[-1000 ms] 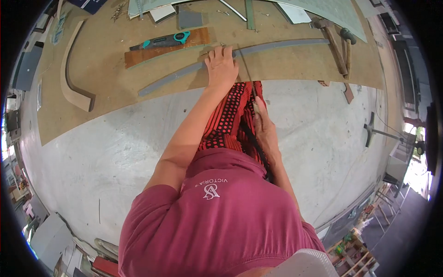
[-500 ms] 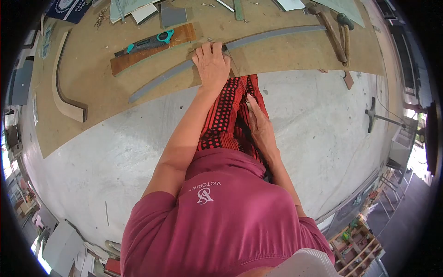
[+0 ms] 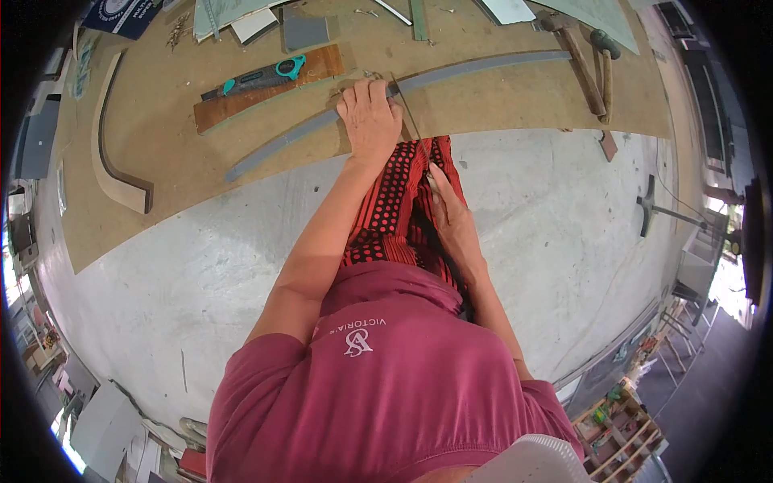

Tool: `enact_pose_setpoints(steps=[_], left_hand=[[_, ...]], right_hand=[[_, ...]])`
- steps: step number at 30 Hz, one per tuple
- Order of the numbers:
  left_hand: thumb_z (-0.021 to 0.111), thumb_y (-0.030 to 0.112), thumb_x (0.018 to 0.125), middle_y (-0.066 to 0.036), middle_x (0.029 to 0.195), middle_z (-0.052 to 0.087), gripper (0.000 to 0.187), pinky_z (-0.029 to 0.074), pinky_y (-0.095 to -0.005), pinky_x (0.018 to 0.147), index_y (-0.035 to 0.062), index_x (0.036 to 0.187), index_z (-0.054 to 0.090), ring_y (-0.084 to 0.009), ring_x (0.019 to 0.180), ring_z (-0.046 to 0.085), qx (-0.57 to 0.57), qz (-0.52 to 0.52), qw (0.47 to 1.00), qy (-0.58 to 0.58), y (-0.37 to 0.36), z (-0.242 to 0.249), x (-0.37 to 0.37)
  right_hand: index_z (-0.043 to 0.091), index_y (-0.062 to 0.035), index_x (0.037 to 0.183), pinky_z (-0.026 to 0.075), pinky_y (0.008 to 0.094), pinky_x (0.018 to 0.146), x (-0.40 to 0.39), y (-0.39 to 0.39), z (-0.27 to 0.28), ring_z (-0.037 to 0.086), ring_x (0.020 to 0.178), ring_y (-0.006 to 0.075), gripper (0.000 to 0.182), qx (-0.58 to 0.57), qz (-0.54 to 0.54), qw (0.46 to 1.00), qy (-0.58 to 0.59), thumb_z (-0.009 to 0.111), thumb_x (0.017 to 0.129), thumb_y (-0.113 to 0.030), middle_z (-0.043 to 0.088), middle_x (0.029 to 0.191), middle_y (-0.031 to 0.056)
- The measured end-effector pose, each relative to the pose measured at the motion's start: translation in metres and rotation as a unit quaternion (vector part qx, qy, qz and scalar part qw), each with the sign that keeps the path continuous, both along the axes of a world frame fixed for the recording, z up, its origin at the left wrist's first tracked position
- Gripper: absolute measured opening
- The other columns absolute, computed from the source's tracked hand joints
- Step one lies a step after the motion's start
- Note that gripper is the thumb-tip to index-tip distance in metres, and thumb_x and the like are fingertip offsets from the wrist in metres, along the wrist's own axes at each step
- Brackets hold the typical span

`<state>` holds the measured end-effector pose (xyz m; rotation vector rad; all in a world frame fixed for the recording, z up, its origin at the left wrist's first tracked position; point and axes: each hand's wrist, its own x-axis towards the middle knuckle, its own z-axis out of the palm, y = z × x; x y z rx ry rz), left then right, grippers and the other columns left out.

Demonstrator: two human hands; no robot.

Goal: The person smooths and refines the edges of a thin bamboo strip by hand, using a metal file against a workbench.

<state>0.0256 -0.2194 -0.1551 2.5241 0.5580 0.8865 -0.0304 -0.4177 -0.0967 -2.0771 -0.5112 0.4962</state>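
My left hand [image 3: 370, 121] is closed over the middle of a long, curved grey strip [image 3: 483, 66] and holds it on the brown board, fingers curled over its far edge. Lower and to the right, my right hand [image 3: 455, 221] is closed round the near end of a thin saw blade [image 3: 411, 110]; its grip is mostly hidden in my fingers. The blade runs away from me and crosses the strip just right of my left hand. Beyond my left hand lies a brown wooden piece [image 3: 241, 109] with a teal and black utility knife [image 3: 270, 75] on it.
The brown board [image 3: 173, 169] lies on a pale floor [image 3: 580, 241]. A bent strip [image 3: 101, 137] rests at the left. Two hammers [image 3: 581, 68] [image 3: 605, 80] lie near the strip's right end. Sheet offcuts [image 3: 304, 32] sit at the back. A T-shaped metal tool [image 3: 648, 205] stands right.
The saw blade shows more plainly now, its far end reaching past the strip. My left hand and the strip have stayed almost in place.
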Motion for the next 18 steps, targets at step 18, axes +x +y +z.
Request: enact_pose_setpoints(steps=[18], left_hand=[[0.063,0.01,0.074,-0.012,0.106,0.056,0.032,0.037,-0.046,0.083,0.0077,0.105,0.057,-0.0321,0.098,0.051,0.012,-0.006,1.0,-0.008,0.001,-0.001,-0.001]], right_hand=[[0.038,-0.0124,0.143,0.05,0.0383,0.079,0.03,0.025,-0.013,0.064,0.094,0.0316,0.044,0.005,0.025,0.996,-0.088,0.042,0.099,-0.01,0.063,0.112,0.0156]])
